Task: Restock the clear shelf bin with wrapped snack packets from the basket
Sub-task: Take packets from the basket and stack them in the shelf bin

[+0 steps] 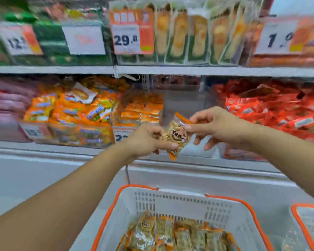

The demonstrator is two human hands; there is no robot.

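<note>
1 wrapped snack packet (178,135) is held up in front of the clear shelf bin (185,98), pinched at its lower end by the left hand (149,140) and at its upper corner by the right hand (216,127). Placement is judged next: a forward reach over the bin's front wall is needed. 1 basket (170,201) is seen below; its packets are too blurred to count.

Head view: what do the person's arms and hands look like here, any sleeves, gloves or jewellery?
Both forearms are bare as far as the frame shows; no sleeve edge is in view. The left hand and right hand wear no gloves. No watch, bracelet or ring is visible, though motion blur could hide something small. The fingernails are short to medium with a pale, light pinkish look; whether that is polish I cannot tell.
</note>
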